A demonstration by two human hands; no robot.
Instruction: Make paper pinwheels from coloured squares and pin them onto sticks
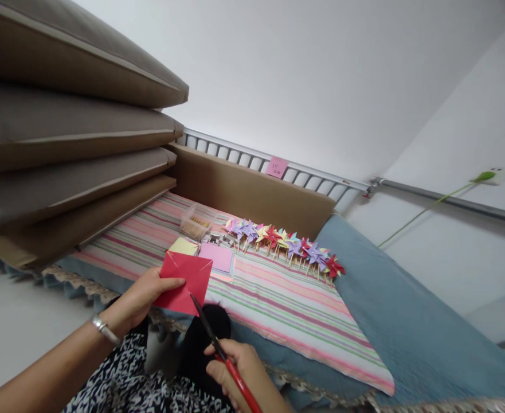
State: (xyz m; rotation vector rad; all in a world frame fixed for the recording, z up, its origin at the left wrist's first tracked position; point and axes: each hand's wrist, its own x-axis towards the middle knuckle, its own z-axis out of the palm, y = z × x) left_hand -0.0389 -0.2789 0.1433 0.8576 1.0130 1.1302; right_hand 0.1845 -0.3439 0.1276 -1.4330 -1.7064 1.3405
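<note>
A square sheet of red paper (pixel 194 272) is pinched by its left edge in my left hand (pixel 151 289), the thumb lying on top. Two pale diagonal lines, perhaps cuts or creases, run in from its upper corners. My right hand (pixel 239 367) grips red-handled scissors (pixel 207 324) whose dark blades look closed. Their tip is at the paper, right of my left thumb; whether it touches I cannot tell. Beyond the red sheet lie yellow paper (pixel 183 246) and a stack of pink paper (pixel 218 257).
A clear plastic box (pixel 195 222) with small contents sits behind the papers. Several paper pinwheels (pixel 293 246) on sticks stand in a row on the striped cloth (pixel 295 315). Folded brown cushions (pixel 75 132) rise at the left; a radiator (pixel 243 160) runs along the wall.
</note>
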